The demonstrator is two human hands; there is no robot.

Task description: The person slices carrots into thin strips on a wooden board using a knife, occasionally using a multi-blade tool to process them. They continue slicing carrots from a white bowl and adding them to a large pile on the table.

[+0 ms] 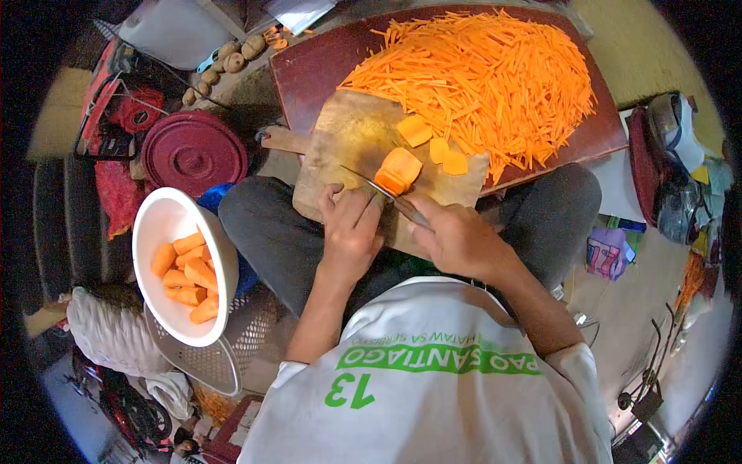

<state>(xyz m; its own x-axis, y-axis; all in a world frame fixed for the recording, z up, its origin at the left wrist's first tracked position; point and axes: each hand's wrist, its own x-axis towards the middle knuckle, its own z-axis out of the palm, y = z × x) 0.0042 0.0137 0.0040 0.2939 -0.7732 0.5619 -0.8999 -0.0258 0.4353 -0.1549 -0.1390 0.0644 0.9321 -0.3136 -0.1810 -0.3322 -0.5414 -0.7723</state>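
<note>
My right hand [456, 238] is closed round the handle of a knife [362, 178], whose blade points to the upper left over a wooden cutting board [332, 131]. Against the blade, on its far side, sits a thick carrot chunk [402, 165] with cut slices at its near end. My left hand [352, 228] is at the board's near edge, just below the blade, fingers curled; what they hold, if anything, is hidden. Flat carrot pieces [414, 131] lie further up the board. Behind them spreads a large heap of carrot strips [495, 77].
The heap rests on a dark red board [309, 69]. At left, a white bowl [147, 224] holds several peeled carrots [201, 274], above a perforated basket [251, 332]. A maroon lid [193, 153] and several potatoes [232, 60] are beyond. Bags [607, 251] lie at right.
</note>
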